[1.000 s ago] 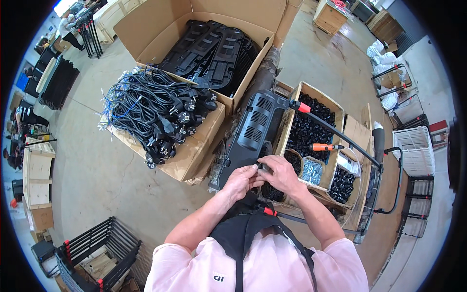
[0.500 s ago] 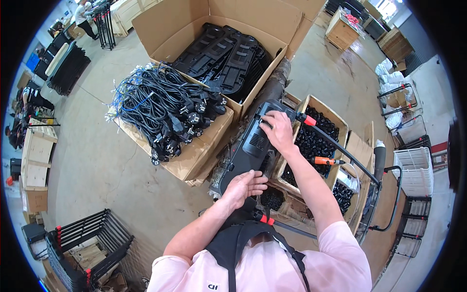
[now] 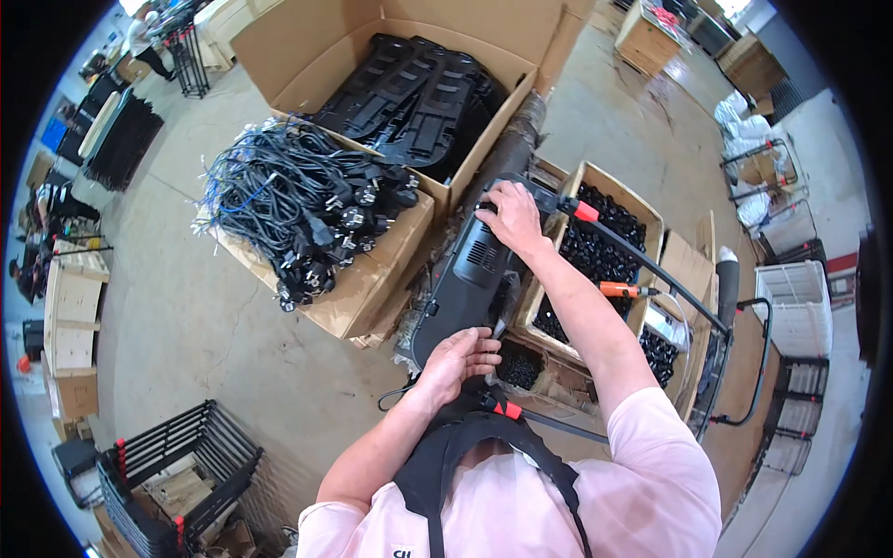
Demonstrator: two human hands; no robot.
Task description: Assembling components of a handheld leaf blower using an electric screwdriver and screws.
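Note:
A long black plastic housing (image 3: 462,279) with vent slots lies slantwise in front of me on a padded support. At its far end my right hand (image 3: 514,219) has its fingers bent over the top, around a small dark part mostly hidden beneath them. My left hand (image 3: 456,365) is beside the near end, fingers stretched out and holding nothing. Whether its fingertips touch the housing I cannot tell. A black tube with a red collar (image 3: 586,212) runs right from the far end; another red collar (image 3: 507,409) sits near my body.
Plugged cables (image 3: 307,205) are heaped on a carton (image 3: 381,293) at left. Behind it, a large carton (image 3: 514,102) holds black plastic panels (image 3: 409,102). At right, a wooden bin (image 3: 651,216) contains small black parts, with an orange power screwdriver (image 3: 619,289) over it. Black frames (image 3: 177,456) stand lower left.
The whole view has shifted slightly. My right hand stays at the housing's far end, its fingers a little more bent. My left hand stays beside the near end.

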